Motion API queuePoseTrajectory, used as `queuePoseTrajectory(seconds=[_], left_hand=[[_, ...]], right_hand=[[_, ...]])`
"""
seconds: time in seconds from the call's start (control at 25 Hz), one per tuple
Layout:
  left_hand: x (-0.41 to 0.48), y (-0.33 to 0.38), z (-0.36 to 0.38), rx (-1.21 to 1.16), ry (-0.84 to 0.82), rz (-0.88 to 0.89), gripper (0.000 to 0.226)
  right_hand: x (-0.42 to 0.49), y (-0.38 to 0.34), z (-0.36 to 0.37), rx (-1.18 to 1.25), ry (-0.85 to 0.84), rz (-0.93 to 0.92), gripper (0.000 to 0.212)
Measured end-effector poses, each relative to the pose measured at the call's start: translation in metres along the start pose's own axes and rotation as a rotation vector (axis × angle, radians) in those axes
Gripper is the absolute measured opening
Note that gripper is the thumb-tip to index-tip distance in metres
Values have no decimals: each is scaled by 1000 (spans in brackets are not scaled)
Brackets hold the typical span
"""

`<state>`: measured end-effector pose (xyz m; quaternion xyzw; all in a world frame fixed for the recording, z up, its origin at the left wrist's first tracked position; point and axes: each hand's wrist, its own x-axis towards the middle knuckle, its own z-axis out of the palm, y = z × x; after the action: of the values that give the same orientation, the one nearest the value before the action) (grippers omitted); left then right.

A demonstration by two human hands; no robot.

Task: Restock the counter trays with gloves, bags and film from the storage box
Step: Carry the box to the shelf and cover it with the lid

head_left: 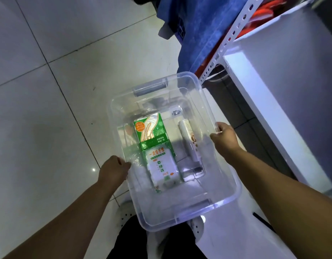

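While your left hand [112,171] and right hand [224,136] each grip a rim of the clear storage box [206,99], glove packs [154,139] lie inside.

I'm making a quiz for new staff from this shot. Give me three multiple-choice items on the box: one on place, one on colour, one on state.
1. Where does the white roll lie relative to the glove pack? A on top of it; B beside it, to its right; C beside it, to its left.
2. What is the glove pack's main colour? A red; B green; C black.
3. How is the storage box held? A by one hand; B by no hand; C by both hands.

Answers: B, the roll lies beside the pack, on the side of the right hand; B, green print surrounds its picture of a hand; C, the left hand and the right hand each grip a side rim.
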<state>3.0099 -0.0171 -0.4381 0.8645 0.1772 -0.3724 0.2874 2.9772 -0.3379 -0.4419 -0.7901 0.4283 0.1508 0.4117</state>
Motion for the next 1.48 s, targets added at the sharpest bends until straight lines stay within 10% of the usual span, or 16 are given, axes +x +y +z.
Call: queuePoseTrajectory(seconds=[0.44,0.8,1.12,1.28,1.48], left_hand=[[-32,23,-7,193,26,96,42],[-162,175,-16,316,-58,614,40],[-249,236,17,352,-209,911,33],[-259,229,23,395,-246,934,30],[-251,237,38,378,-285,900,28]], right_hand=[[-45,0,-28,-56,57,-56,42],[-242,0,-193,-226,585,-211,28],[-275,8,-255,-29,1083,152,38],[-246,13,-268,208,927,459,54],[-207,23,-250,242,595,412,52]])
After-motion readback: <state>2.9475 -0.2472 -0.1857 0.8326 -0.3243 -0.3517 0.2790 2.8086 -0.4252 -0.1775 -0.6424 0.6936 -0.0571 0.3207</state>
